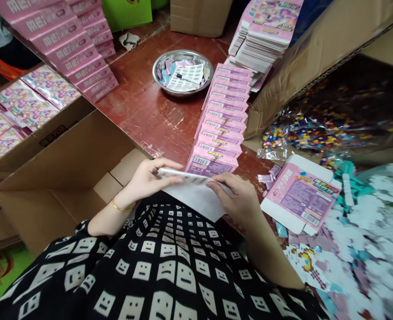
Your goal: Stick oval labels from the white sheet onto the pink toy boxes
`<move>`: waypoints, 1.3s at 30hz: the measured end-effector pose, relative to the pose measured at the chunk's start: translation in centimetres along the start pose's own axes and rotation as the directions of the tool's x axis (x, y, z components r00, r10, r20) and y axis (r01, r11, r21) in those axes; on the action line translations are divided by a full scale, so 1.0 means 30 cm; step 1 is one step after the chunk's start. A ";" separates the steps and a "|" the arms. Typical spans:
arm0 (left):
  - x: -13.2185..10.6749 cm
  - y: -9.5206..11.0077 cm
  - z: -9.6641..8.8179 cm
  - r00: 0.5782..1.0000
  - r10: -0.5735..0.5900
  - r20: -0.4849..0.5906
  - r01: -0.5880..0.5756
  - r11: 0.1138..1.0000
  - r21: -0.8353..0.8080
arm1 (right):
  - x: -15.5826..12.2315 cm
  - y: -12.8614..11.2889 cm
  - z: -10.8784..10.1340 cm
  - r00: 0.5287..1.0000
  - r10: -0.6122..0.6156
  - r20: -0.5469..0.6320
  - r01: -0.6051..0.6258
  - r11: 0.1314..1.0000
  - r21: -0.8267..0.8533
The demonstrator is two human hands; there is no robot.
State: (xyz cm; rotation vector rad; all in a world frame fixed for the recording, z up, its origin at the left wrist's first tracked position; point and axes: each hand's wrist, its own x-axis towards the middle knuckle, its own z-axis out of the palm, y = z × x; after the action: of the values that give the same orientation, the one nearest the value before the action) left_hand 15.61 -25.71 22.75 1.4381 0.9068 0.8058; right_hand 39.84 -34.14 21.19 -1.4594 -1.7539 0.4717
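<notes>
A white sheet of paper (198, 198) is held in front of my body, its far edge bent over with small dark print along it; it looks like a label sheet. My left hand (149, 180) pinches the sheet's left end between thumb and fingers. At the other end, the thumb and fingers of my right hand (238, 195) close on the far edge. Just beyond the sheet stands a row of overlapping pink boxes (221, 120) with barcodes facing me. Flattened pink cartons (303, 195) lie in a stack to the right of my right hand.
A metal bowl (155, 73) holds printed label sheets, a pen and small packets. An open cardboard box (59, 218) sits at left, near stacked pink boxes (66, 49). At right, a large carton (292, 58) contains bags of coloured pieces (309, 133), beside scattered paper pieces (376, 231).
</notes>
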 end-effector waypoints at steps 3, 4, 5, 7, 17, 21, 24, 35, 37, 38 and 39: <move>0.018 -0.034 0.020 0.999 -0.020 -0.049 0.021 1.000 0.016 | 0.010 0.009 0.004 0.988 0.151 0.030 -0.154 0.979 0.137; 0.023 -0.044 0.024 0.998 -0.013 -0.069 0.015 0.999 0.039 | 0.012 0.010 0.003 0.982 0.179 0.057 -0.186 0.969 0.165; 0.027 -0.053 0.028 0.996 0.006 -0.094 0.002 0.997 0.081 | 0.015 0.011 0.002 0.978 0.192 0.084 -0.204 0.963 0.176; 0.033 -0.065 0.033 0.987 0.064 -0.147 -0.036 0.982 0.187 | 0.016 0.013 0.001 0.973 0.199 0.117 -0.217 0.962 0.163; 0.057 -0.073 0.052 0.974 0.170 -0.151 -0.137 0.968 0.209 | 0.003 0.024 -0.001 0.983 0.055 -0.174 -0.012 0.971 0.238; 0.057 -0.072 0.055 0.949 0.268 -0.164 -0.222 0.942 0.253 | 0.011 0.038 -0.017 0.984 0.044 -0.171 0.024 0.927 0.373; 0.055 -0.059 0.065 0.915 0.396 -0.076 -0.357 0.883 0.303 | 0.009 0.034 -0.015 0.990 0.078 -0.118 -0.038 0.950 0.310; 0.066 -0.045 0.071 0.824 0.565 -0.040 -0.491 0.748 0.446 | 0.061 0.004 -0.011 1.000 0.022 -0.006 -0.018 0.929 0.370; 0.068 -0.043 0.068 0.832 0.553 -0.053 -0.478 0.762 0.436 | 0.055 -0.006 -0.007 1.000 -0.015 -0.027 0.025 0.914 0.405; 0.070 -0.044 0.066 0.842 0.535 -0.067 -0.460 0.778 0.428 | 0.059 -0.008 -0.011 0.998 -0.039 -0.052 0.058 0.900 0.433; 0.073 -0.046 0.065 0.853 0.515 -0.084 -0.439 0.795 0.418 | 0.072 -0.004 -0.020 0.994 -0.063 -0.090 0.097 0.884 0.458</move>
State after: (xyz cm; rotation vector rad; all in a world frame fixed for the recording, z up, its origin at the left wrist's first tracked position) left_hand 18.23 -24.65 21.19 2.0144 0.8878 1.2131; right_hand 40.15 -32.27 22.36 -1.0461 -1.5040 0.7272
